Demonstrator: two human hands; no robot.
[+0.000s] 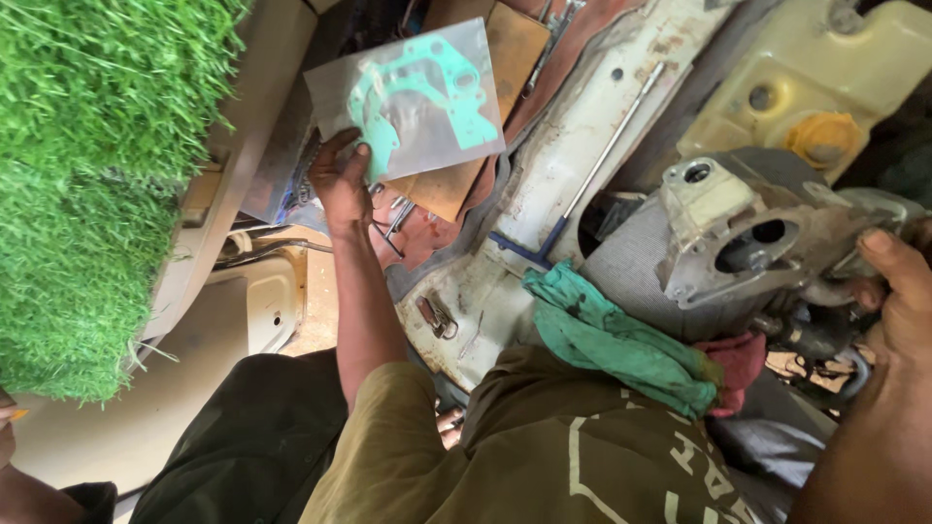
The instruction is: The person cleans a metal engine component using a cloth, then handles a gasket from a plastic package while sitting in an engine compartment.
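Note:
My left hand (340,180) grips the lower corner of a clear plastic bag (335,92) and holds it up. Inside the bag lies a thin green gasket (466,121) with several cut-out holes. My right hand (898,291) rests at the right edge, with the thumb pressed on a grey cast-metal housing (738,233) that has round ports in it. A crumpled green rag (602,335) and a red cloth (738,359) lie just below the housing, against my olive shirt.
A mat of green artificial grass (87,175) fills the left side. A cream plastic reservoir (874,68) with a yellow cap (823,138) sits top right. A thin metal rod (612,146) lies along a worn white body panel (553,175). Brown cardboard (510,49) lies behind the bag.

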